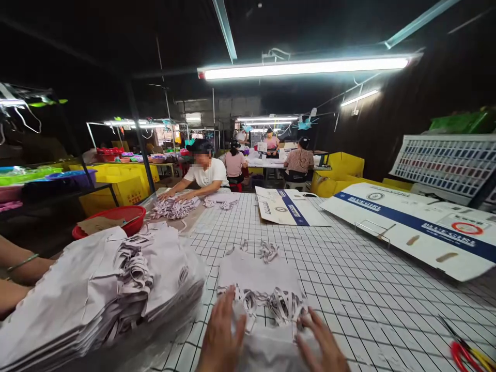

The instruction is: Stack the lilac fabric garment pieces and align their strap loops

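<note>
A pile of pale lilac-white fabric garments (256,274) with bunched thin straps lies on the checked tabletop in front of me. My left hand (222,330) rests at the near left edge of the pile with fingers stretched out. On the other side, my right hand (321,338) has spread fingers touching the right edge by the straps. Both hands appear slightly blurred. Left of them stands a tall stack of similar garments (104,289) on clear plastic, its straps gathered in the middle.
Another person's forearms (23,268) reach in from the left. Across the table (349,310), a co-worker (209,170) handles more fabric (174,206). A red basin (132,214), flattened white-and-blue cartons (411,219) and red-handled scissors (461,349) are around. A light tube (306,68) hangs overhead.
</note>
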### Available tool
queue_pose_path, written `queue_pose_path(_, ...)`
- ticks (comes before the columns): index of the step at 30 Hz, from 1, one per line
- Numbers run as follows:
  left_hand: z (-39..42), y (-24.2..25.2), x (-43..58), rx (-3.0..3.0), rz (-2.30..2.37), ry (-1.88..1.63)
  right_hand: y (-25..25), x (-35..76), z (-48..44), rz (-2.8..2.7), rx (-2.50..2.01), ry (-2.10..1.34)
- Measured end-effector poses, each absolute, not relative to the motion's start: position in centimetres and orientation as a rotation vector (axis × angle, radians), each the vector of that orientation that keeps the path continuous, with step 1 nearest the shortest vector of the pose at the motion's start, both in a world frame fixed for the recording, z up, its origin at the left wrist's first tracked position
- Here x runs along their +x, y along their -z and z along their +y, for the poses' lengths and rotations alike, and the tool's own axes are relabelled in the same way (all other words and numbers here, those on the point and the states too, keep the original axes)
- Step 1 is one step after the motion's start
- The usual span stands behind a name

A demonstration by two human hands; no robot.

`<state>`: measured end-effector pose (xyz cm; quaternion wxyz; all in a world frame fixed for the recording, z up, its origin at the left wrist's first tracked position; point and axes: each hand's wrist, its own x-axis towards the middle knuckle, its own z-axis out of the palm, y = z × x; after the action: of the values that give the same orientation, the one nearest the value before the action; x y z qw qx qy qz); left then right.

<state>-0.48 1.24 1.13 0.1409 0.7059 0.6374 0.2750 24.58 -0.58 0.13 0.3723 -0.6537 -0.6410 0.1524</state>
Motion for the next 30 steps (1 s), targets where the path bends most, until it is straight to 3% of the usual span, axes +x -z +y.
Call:
queue_pose_path(6,9.7,-4.3,-1.4,1.815,2.142,-0.669,-6.5,26.6,7.4,-1.386,-1.994,-0.64)
queue_pose_path(13,13.1,-1.2,-1.2,1.553,2.283,-0.56,-3.8,24.9,12.4,-1.509,-2.301,-0.599)
queue_pose_path(25,14.1,-0.9,-2.0,1.262,2.299,-0.689,-3.6,25.0,12.9,-1.374,-2.326,-0.752)
queue_pose_path(30,14.2,-1.1,-1.8,1.224,2.287,-0.716,-3.4,24.9,12.7,-1.441,-2.305,-0.659)
